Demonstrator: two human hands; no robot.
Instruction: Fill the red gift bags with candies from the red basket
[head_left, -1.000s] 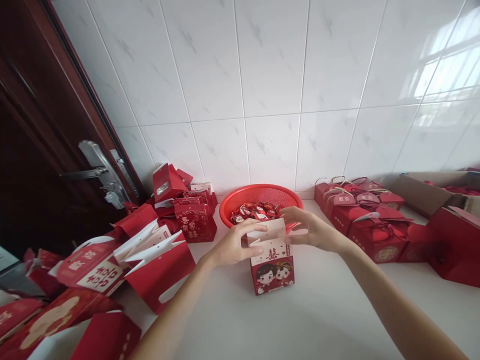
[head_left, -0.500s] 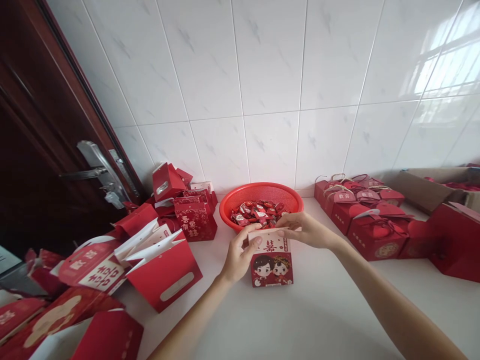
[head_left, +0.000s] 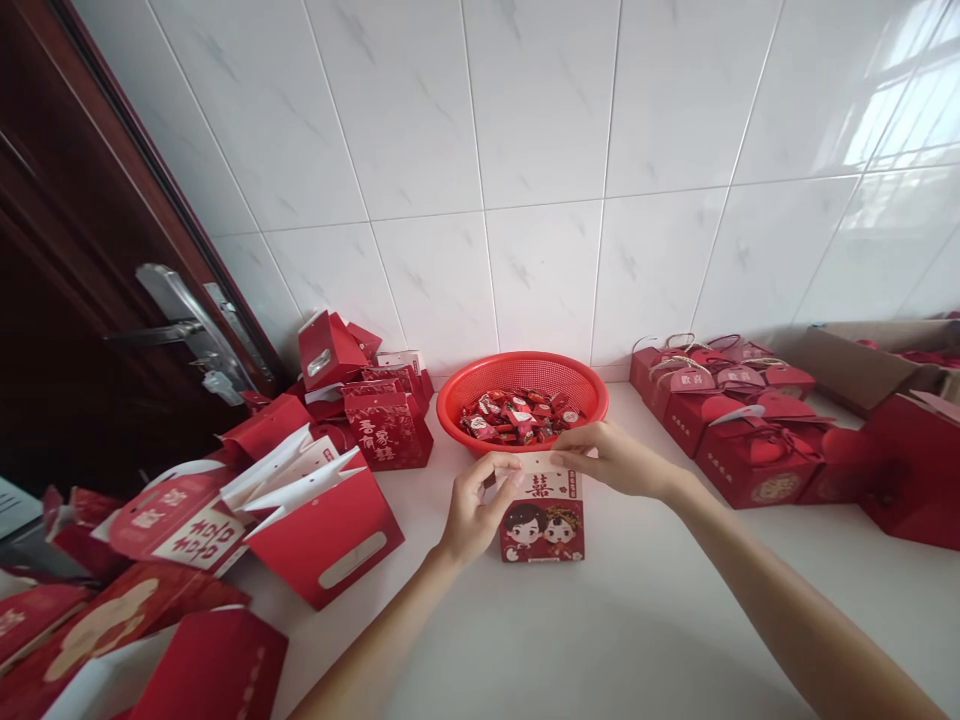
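A small red and cream box point(head_left: 541, 518) with two cartoon figures stands on the white table, in front of the basket. My left hand point(head_left: 480, 505) pinches the top left edge of its cream upper part between thumb and fingers. At the top right edge, my right hand point(head_left: 611, 460) holds the same box with thumb and forefinger. Just behind, an orange-red mesh basket point(head_left: 522, 368) contains many wrapped sweets point(head_left: 517, 412) in red.
Open red boxes point(head_left: 326, 530) and folded ones crowd the table's left side, near a dark door point(head_left: 60, 300). Closed red boxes with cord handles point(head_left: 757, 450) stand at the right, beside a cardboard carton point(head_left: 847, 365). A tiled wall point(head_left: 540, 120) rises behind.
The view has shifted slightly, so the surroundings sit a little higher. Both hands remain on the box's top, and its cream upper part now faces the camera more fully.
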